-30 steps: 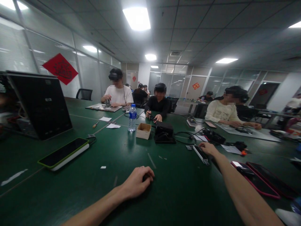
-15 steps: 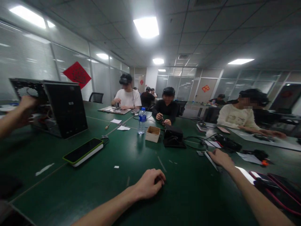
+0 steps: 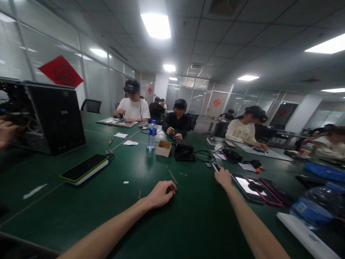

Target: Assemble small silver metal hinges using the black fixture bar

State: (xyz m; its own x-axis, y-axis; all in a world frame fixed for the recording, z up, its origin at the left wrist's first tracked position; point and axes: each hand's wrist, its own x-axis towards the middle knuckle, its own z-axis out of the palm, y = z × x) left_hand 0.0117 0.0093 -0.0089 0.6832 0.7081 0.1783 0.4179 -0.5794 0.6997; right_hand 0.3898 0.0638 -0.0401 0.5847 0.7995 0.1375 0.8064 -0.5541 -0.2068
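My left hand (image 3: 161,194) rests on the green table, fingers loosely curled and the thumb apart from them, with nothing visible between. Farther forward and to the right, my right hand (image 3: 223,177) grips the near end of a slim flat device with a pale edge (image 3: 216,167). My palm and fingers cover most of that device, so its kind does not show. Just right of that forearm lie a tablet-like device with a bright screen (image 3: 244,187) and a red-edged dark case (image 3: 276,194).
Ahead stand a water bottle (image 3: 152,136), a small open box (image 3: 163,148) and a black stand (image 3: 184,150) with cables. A green-edged phone (image 3: 84,168) lies left, near a computer case (image 3: 56,118) where another person's hand (image 3: 5,133) reaches. A large bottle (image 3: 314,205) is at right.
My view has swung to the right, bringing the large bottle and a white flat device into sight. My left hand stays on the table; my right hand is still at the slim device.
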